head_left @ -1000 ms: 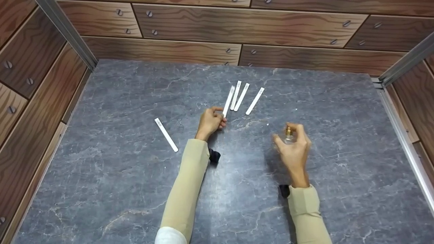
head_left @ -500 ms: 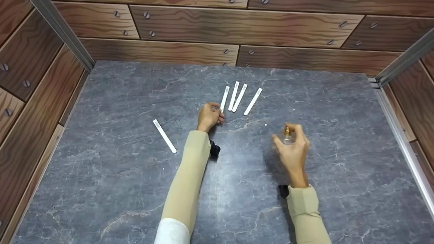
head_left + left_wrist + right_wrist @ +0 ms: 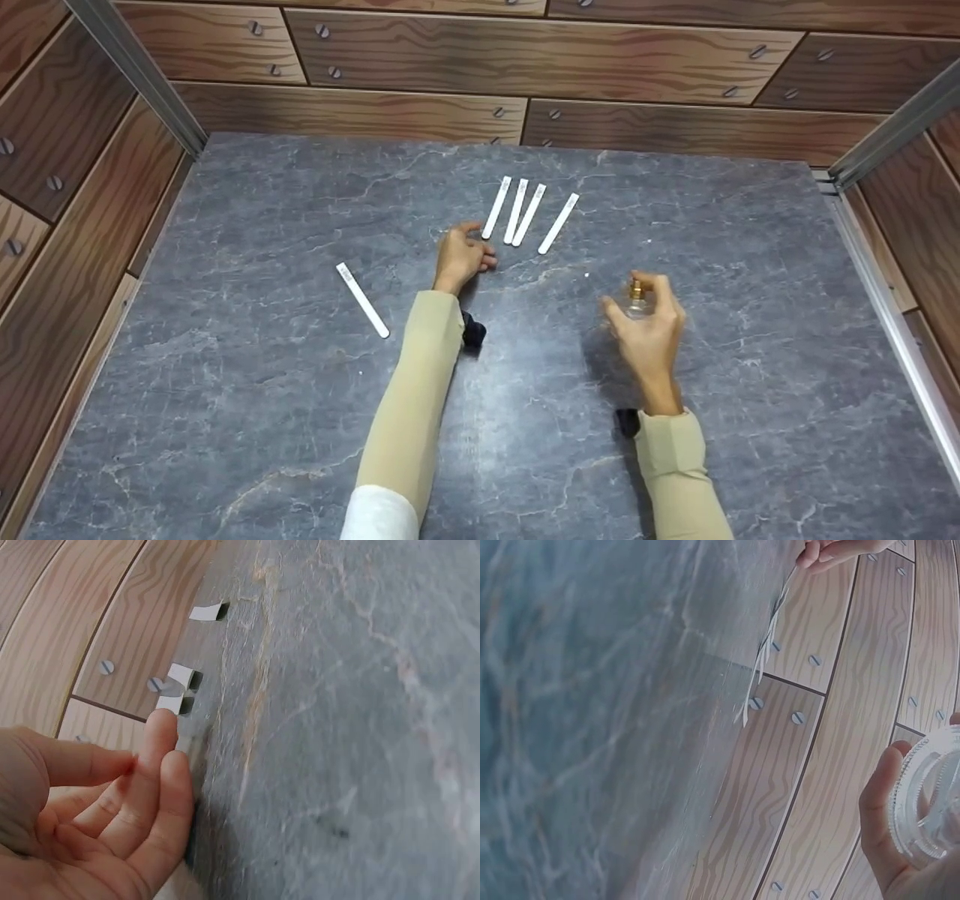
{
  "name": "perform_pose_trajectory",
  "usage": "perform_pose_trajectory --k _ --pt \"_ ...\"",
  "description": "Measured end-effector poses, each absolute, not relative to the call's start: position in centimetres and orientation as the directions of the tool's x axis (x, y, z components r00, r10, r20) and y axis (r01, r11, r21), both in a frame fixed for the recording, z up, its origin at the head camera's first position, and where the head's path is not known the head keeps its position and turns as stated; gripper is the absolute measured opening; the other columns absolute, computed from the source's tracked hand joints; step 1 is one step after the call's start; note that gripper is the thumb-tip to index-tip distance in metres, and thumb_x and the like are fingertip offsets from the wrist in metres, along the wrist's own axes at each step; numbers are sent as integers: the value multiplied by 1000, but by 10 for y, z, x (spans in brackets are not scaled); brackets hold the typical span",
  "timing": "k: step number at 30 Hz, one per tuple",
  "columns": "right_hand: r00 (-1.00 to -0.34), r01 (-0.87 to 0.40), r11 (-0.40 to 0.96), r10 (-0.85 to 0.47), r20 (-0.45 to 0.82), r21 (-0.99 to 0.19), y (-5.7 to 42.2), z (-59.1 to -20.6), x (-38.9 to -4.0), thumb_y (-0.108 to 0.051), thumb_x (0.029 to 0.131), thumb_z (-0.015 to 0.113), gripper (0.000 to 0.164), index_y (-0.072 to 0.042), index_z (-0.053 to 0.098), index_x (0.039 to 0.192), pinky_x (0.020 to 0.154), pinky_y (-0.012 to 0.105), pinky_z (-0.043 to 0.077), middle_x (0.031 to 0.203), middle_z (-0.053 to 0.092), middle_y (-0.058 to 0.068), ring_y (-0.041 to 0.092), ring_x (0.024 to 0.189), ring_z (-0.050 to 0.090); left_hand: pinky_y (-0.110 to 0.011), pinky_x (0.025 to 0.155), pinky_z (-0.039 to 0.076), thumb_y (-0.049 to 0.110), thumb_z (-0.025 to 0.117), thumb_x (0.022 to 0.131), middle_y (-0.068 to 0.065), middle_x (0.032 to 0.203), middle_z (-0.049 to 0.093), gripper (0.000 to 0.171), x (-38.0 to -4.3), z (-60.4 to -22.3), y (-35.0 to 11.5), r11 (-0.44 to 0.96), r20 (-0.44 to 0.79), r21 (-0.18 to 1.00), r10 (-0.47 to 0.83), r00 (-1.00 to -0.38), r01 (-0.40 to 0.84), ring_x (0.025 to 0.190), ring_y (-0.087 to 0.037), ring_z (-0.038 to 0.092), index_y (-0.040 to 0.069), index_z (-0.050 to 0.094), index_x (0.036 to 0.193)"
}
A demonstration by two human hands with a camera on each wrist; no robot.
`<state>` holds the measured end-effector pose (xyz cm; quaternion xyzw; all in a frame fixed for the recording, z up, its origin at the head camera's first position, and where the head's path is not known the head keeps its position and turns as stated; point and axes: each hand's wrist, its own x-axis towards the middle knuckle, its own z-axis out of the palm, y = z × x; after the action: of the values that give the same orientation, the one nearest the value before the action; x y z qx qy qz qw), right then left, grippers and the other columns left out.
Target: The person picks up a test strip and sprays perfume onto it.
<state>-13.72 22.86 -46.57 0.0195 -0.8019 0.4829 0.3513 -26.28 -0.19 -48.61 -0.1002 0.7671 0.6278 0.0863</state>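
Note:
My left hand (image 3: 459,261) is low over the table, fingertips right at the near end of a white paper strip (image 3: 496,210). In the left wrist view its fingers (image 3: 174,784) are loosely bent, with nothing between thumb and fingers. Beside that strip lie two more paper strips close together (image 3: 529,215), and another strip (image 3: 559,223) a little to the right. All have dark print at the far end. On the right, my right hand (image 3: 654,341) grips a small clear glass perfume bottle (image 3: 637,291) with a gold neck; the right wrist view shows its round ribbed glass base (image 3: 915,810).
A single paper strip (image 3: 363,300) lies apart, left of the left forearm. The grey marbled table (image 3: 262,420) is bounded by wood-patterned walls (image 3: 420,52) and metal rails (image 3: 892,262). A tiny white speck (image 3: 586,274) shows between the hands.
The left hand has let go of the leftmost strip of the group, which now lies farther back, beside the others. The right hand keeps the bottle in the same place.

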Motion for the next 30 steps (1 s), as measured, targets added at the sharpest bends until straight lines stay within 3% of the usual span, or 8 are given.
perform_pose_trajectory --k 5,13,22,30 --pt "-750 -364 542 313 583 -758 229 -466 -138 13 67 85 42 11 64 103 75 13 46 88 68 22 26 79 59 -16 49 51 -10 53 96 -14 79 70 39 -255 -486 -7 161 -233 960 4 -973 -229 59 -11 64 -9 56 135" --pt "-758 -353 547 309 575 -759 229 -467 -138 13 66 84 41 10 64 102 77 18 45 86 68 19 16 80 57 -18 54 52 -7 53 97 -16 86 72 37 -244 -481 -17 183 -218 961 33 -975 -208 62 -12 65 -7 58 134" --pt "-764 -349 553 301 571 -757 230 -469 -137 16 66 83 42 13 62 102 75 17 47 86 67 22 29 78 60 -20 57 55 -9 53 96 -22 92 73 35 -226 -477 -31 206 -193 961 17 -981 -185 63 -13 65 -9 59 131" --pt "-758 -363 546 297 580 -755 228 -467 -136 15 66 84 42 11 63 102 74 15 45 86 67 23 30 77 59 -20 58 55 -7 53 97 -21 93 74 34 -213 -478 -44 210 -182 961 -18 -983 -182 62 -11 64 -8 60 131"
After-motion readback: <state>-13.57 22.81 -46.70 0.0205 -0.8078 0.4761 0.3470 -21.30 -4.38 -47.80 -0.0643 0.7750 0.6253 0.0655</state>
